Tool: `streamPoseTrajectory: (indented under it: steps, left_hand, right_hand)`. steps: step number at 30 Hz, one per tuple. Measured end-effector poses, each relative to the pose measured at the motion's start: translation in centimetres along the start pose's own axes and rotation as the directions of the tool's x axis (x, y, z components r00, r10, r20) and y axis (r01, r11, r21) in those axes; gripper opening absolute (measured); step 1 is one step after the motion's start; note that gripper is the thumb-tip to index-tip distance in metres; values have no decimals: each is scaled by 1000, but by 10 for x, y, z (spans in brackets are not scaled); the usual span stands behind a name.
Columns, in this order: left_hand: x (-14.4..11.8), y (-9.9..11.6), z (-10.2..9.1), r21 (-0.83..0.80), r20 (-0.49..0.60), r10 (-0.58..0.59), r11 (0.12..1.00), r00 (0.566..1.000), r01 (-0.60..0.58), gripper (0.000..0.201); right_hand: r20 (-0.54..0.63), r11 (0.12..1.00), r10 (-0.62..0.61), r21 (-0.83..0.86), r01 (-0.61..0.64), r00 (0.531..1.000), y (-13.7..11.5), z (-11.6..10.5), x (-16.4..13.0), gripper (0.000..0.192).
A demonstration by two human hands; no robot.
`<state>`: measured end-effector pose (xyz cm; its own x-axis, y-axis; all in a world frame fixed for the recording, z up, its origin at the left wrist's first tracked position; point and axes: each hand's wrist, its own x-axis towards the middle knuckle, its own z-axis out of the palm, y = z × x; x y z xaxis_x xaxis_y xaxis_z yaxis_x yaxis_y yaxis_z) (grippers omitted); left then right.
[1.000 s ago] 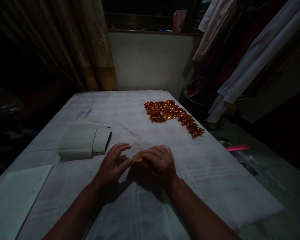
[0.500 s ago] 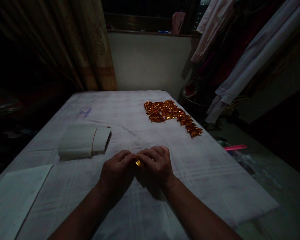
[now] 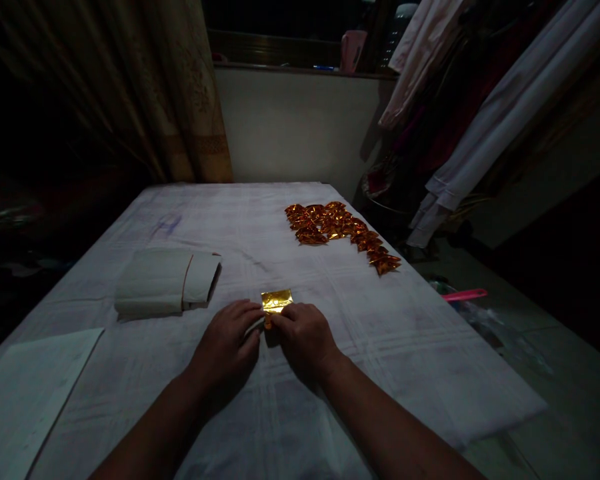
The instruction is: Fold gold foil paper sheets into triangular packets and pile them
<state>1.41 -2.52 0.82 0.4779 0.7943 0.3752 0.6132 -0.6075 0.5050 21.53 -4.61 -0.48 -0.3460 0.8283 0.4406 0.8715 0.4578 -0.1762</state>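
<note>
A small sheet of shiny gold foil paper (image 3: 277, 299) is between my hands, its far part showing flat and bright, a folded or crumpled bit at its near edge. My right hand (image 3: 307, 337) pinches the foil's right side with thumb and curled fingers. On the left edge, my left hand (image 3: 230, 340) has its fingertips closed on the foil, thumb bent below. The fingertips partly cover the near edge. Farther off, several folded gold-orange foil pieces (image 3: 313, 233) lie in a cluster that trails toward the table's right edge.
A grey-white folded bundle with a band round it (image 3: 150, 283) lies left of my hands on the cloth-covered table (image 3: 180, 373). A pale sheet (image 3: 35, 387) sits at the near left. Clothes (image 3: 460, 147) hang beyond the right edge; a pink mug (image 3: 353, 51) stands on the sill.
The foil, mostly hidden inside my fingers before, now shows as a flat gold rectangle beyond them. Both hands have shifted their grip, with the right fingers curled in more.
</note>
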Motion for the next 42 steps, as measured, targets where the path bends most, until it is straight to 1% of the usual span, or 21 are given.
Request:
streamPoseTrajectory:
  steps: [2,4,5,8,10,13,16,17,21,26,29,33,35,36,38,40,42]
  left_hand:
    - [-4,6,-1,-1,74,26,1000,997,-25,36]
    - [-6,12,0,-1,116,19,1000,993,-19,33]
    - [-7,15,1,4,119,9,1000,993,-9,28]
    - [-5,17,5,39,87,-12,999,996,9,16]
    - [-3,15,9,67,60,-21,998,998,17,14]
    - [0,13,13,88,17,-49,995,999,47,14]
    - [4,14,16,91,-32,-85,992,996,88,16]
    - [5,15,16,90,-40,-99,991,994,102,16]
    - [9,19,17,83,-35,-149,985,988,152,15]
    - [11,20,18,99,-29,-177,979,984,179,17]
    - [11,20,19,122,-34,-183,975,982,186,15]
    - [11,20,19,170,-31,-183,968,983,186,14]
    - [9,21,20,207,-49,-159,964,986,165,7]
    - [9,21,20,229,-64,-124,964,990,135,3]
    - [6,23,20,265,-72,0,964,997,19,9]
    - [4,26,19,287,-48,136,951,990,-117,16]
    - [1,29,18,297,-9,206,935,978,-194,19]
  right_hand:
    - [25,999,5,52,-6,1000,-1,0,-1,10]
    - [50,991,-11,135,4,999,1,-3,-2,11]
    - [59,984,-18,176,8,998,4,-4,-3,12]
    - [52,967,18,253,-31,998,15,-9,-6,13]
    - [41,955,76,283,-85,996,24,-12,-9,10]
    - [74,936,119,324,-137,990,33,-13,-10,10]
    - [92,938,165,292,-185,982,34,-12,-8,4]
    - [92,941,184,270,-202,979,33,-12,-7,6]
    - [79,955,238,166,-248,968,27,-9,-4,19]
    - [42,956,287,45,-289,957,21,-7,-3,23]
    - [25,954,301,3,-301,953,18,-5,-3,24]
    - [30,950,310,-42,-309,950,15,-3,-2,23]
    - [39,948,314,-58,-312,948,14,-3,-1,23]
    - [45,946,320,-65,-316,946,13,-4,-1,23]
    - [58,940,337,-76,-332,940,12,-5,-1,21]
    - [64,933,357,-74,-353,932,11,-5,-1,18]
    - [48,927,373,-50,-371,926,10,-5,-2,13]
